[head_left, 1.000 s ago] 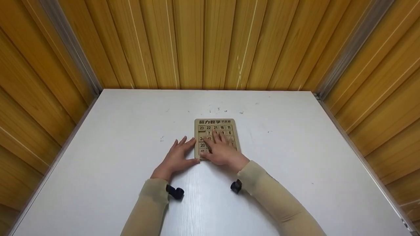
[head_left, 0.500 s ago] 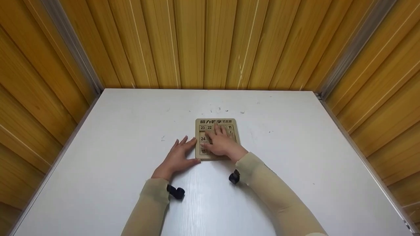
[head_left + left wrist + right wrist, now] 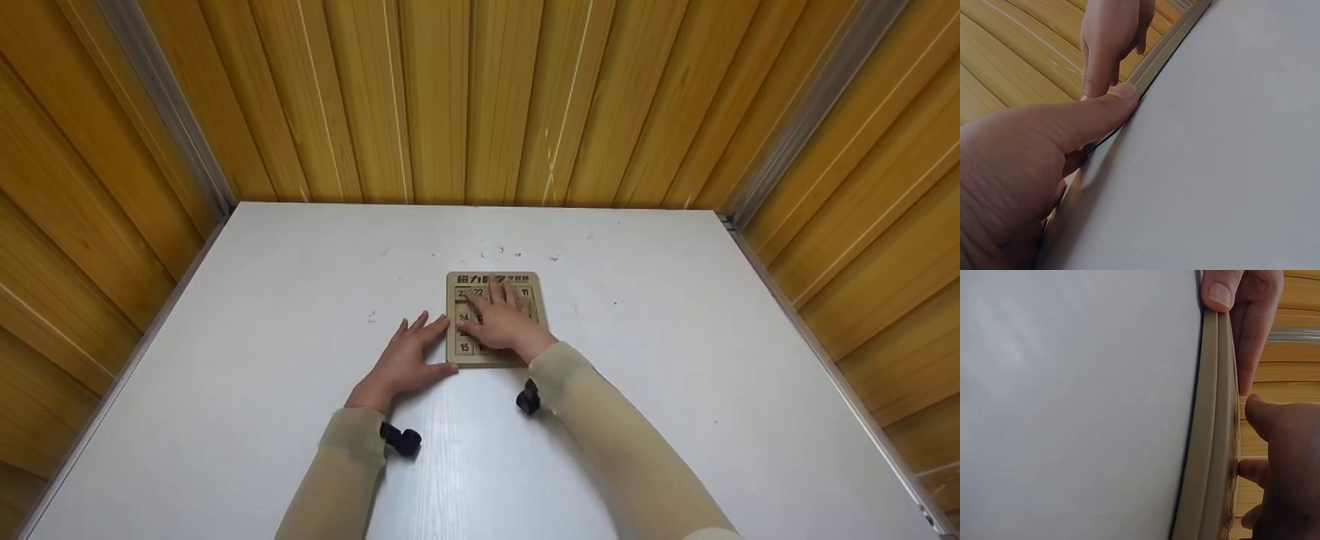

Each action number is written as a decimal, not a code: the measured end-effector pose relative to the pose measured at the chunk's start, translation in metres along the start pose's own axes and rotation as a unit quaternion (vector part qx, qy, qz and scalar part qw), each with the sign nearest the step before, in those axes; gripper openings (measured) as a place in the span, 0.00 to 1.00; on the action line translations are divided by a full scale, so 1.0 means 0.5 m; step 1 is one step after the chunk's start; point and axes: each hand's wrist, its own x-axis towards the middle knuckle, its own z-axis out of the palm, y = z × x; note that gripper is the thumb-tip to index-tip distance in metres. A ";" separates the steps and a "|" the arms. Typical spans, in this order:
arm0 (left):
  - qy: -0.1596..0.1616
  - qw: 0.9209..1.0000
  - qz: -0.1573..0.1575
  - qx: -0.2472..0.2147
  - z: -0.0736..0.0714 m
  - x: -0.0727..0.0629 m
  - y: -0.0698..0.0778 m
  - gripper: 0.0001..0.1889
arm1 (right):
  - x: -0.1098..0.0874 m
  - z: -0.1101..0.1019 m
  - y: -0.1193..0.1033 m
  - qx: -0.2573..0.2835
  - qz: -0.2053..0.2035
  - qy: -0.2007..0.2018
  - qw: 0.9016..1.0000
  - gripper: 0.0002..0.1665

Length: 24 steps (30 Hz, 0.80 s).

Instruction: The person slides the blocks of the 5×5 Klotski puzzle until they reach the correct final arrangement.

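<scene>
A tan number sliding puzzle (image 3: 452,356) lies flat on the white table, with dark characters along its far edge. Its numbered tiles sit in a recessed square, and a dark gap shows below the tile at the far left corner. My left hand (image 3: 403,364) touches the puzzle at its near left corner, the thumb at the near edge and the other fingers, fairly straight, at the left side. Over the tiles my right hand (image 3: 506,324) is spread, fingers pointing away from me, and it hides many of them. In the right wrist view its fingertips meet the top face.
The white table (image 3: 300,262) has a few dark scuffs beyond the puzzle. Wood-look panels (image 3: 435,97) enclose it at the back and both sides. A small black camera is strapped on each wrist.
My right hand has shifted away from me over the tiles, uncovering more of the near row and covering part of the lettering. The left hand and the puzzle have stayed put.
</scene>
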 end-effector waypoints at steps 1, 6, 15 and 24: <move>0.001 1.000 0.000 0.001 0.000 0.000 0.000 0.46 | -0.002 0.000 0.000 -0.002 -0.001 0.000 1.000 0.45; 0.003 1.000 -0.002 0.004 0.000 0.001 0.002 0.45 | -0.012 0.002 0.001 -0.004 -0.010 -0.001 1.000 0.45; 0.000 1.000 0.005 0.005 -0.001 0.002 0.000 0.45 | -0.033 0.008 -0.004 -0.029 -0.014 -0.001 0.999 0.46; 0.003 1.000 0.004 0.003 0.001 0.003 -0.002 0.46 | -0.040 0.003 0.003 -0.016 -0.023 0.003 1.000 0.45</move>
